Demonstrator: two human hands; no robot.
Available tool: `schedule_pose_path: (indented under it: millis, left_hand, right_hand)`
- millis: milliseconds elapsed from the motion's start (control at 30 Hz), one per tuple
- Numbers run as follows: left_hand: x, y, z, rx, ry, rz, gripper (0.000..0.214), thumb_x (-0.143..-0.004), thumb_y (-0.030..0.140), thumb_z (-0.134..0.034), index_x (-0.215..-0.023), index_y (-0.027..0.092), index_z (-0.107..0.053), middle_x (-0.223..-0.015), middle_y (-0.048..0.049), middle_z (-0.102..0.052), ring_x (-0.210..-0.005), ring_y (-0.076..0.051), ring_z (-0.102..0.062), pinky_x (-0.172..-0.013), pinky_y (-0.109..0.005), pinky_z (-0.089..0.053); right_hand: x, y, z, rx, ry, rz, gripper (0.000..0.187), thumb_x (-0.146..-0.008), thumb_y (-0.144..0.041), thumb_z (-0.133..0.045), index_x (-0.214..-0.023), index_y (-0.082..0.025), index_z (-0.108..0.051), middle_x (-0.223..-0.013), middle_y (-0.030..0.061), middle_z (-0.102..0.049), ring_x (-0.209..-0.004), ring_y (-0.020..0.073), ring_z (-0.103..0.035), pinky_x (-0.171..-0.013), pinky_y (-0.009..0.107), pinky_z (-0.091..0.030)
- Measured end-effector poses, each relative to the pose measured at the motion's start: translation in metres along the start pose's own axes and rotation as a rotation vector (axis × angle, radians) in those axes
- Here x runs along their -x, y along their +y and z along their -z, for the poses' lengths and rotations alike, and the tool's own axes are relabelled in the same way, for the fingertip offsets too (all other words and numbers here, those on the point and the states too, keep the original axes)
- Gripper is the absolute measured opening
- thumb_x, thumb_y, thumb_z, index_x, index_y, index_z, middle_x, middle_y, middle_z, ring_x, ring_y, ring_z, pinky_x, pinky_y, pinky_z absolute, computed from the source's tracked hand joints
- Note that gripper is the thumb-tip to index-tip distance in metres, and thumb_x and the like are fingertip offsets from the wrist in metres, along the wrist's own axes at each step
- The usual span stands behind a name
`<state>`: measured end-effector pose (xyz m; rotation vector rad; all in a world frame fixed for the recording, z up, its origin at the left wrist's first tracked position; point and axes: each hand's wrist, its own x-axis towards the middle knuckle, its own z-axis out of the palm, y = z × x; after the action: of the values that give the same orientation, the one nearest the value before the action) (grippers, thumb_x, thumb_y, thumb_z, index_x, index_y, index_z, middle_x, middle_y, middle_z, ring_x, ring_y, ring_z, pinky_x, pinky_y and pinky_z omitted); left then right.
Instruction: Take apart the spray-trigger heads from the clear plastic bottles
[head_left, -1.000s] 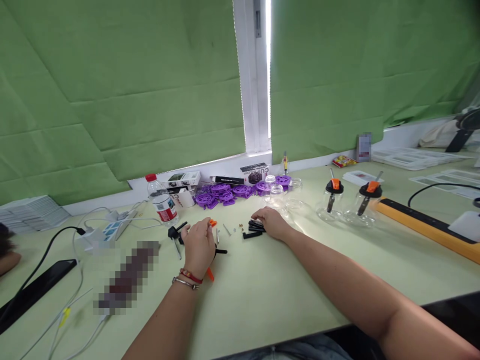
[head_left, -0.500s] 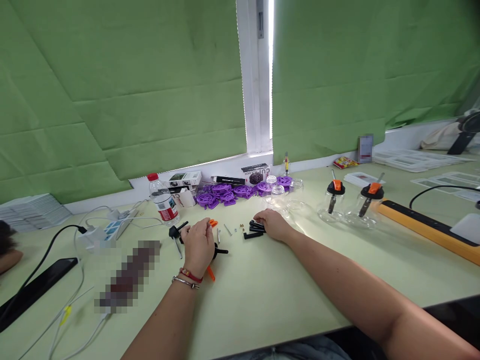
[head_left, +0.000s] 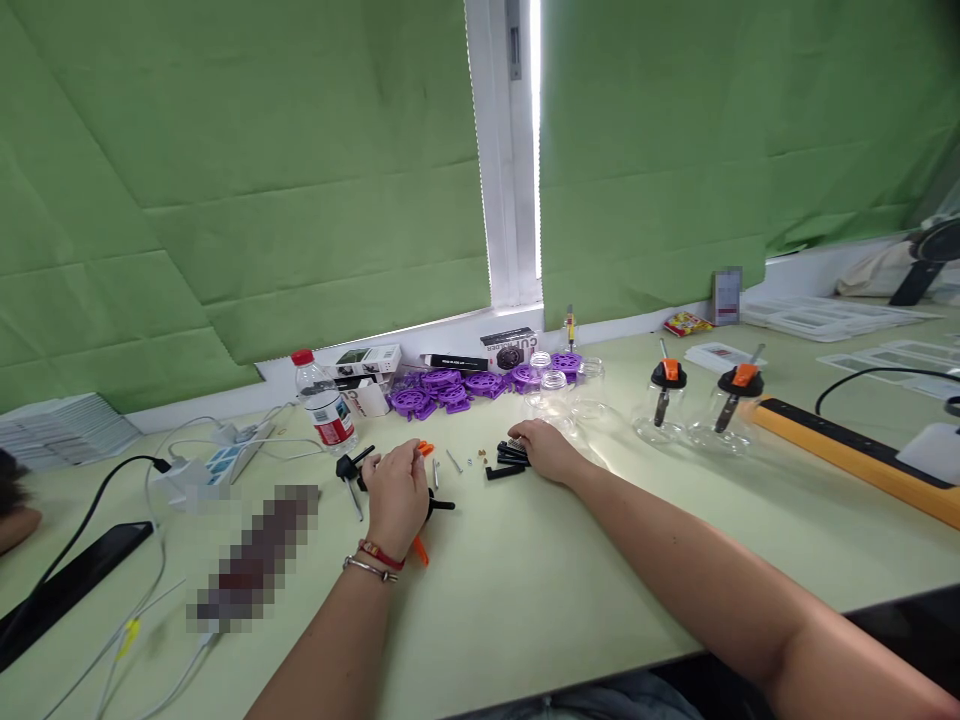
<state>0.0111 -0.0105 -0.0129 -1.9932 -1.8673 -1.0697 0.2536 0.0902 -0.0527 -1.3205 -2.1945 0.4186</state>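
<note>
My left hand [head_left: 397, 492] rests low over black plastic parts, fingers loosely bent and apart, gripping nothing that I can see. Around it show a black cap-like piece with a metal rod [head_left: 348, 468], a black handle end [head_left: 444, 506], an orange piece [head_left: 421, 551] and smaller orange parts [head_left: 425, 448]. My right hand [head_left: 546, 450] lies on a small group of black plastic strips [head_left: 511, 455], its fingers slightly curled and their undersides hidden. A separate black strip [head_left: 505, 472] lies just left of it. Between the hands are metal pins [head_left: 454, 461] and tiny brass-coloured bits [head_left: 482, 453].
Purple plastic parts [head_left: 442, 385], small boxes and a red-capped bottle [head_left: 322, 405] stand behind. Clear jars [head_left: 553, 395] are beyond my right hand; two with black-and-orange tops [head_left: 669, 375] stand further right. An orange power strip [head_left: 847, 450] lies right; cables and a power strip [head_left: 232, 455] lie left.
The whole view shifts very slightly to the left. Both hands and the parts near them stay in place.
</note>
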Motion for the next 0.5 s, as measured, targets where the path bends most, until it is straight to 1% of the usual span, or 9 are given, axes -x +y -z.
schedule_pose_path:
  millis: [133,333,433,500]
  left_hand:
    - [0.000,0.001,0.000,-0.001,-0.014,0.007,0.025,-0.088,0.022,-0.038,-0.102,0.019,-0.058,-0.096,-0.0083,-0.070,-0.090,-0.022,-0.062,-0.095,-0.049,-0.031]
    - [-0.001,-0.003,0.001,-0.011,-0.014,0.036,0.028,-0.089,0.022,-0.037,-0.106,0.016,-0.059,-0.101,-0.0102,-0.069,-0.095,-0.023,-0.062,-0.097,-0.049,-0.030]
    - [-0.003,-0.007,0.002,-0.011,0.016,0.066,0.030,-0.090,0.022,-0.036,-0.107,0.014,-0.059,-0.101,-0.0115,-0.069,-0.097,-0.025,-0.062,-0.096,-0.050,-0.031]
    - [-0.004,-0.009,0.003,-0.002,0.026,0.081,0.031,-0.089,0.022,-0.036,-0.107,0.014,-0.060,-0.099,-0.0116,-0.069,-0.097,-0.025,-0.063,-0.096,-0.051,-0.032]
  right_hand:
    - [0.000,0.000,-0.001,-0.011,-0.001,0.016,0.033,-0.084,-0.006,-0.044,-0.107,-0.014,-0.067,-0.105,0.0099,-0.067,-0.102,0.0218,-0.056,-0.090,0.031,-0.041]
    - [0.001,-0.001,0.003,-0.002,0.001,0.034,0.034,-0.085,-0.005,-0.042,-0.107,-0.014,-0.066,-0.106,0.0100,-0.067,-0.102,0.0216,-0.055,-0.090,0.032,-0.041]
    - [0.004,-0.009,0.004,-0.003,0.031,0.072,0.035,-0.085,-0.005,-0.041,-0.108,-0.013,-0.066,-0.108,0.0106,-0.067,-0.105,0.0217,-0.053,-0.091,0.033,-0.041]
    - [0.006,-0.021,0.001,-0.007,0.035,0.115,0.033,-0.086,-0.007,-0.042,-0.107,-0.014,-0.066,-0.108,0.0096,-0.067,-0.105,0.0213,-0.052,-0.091,0.033,-0.041]
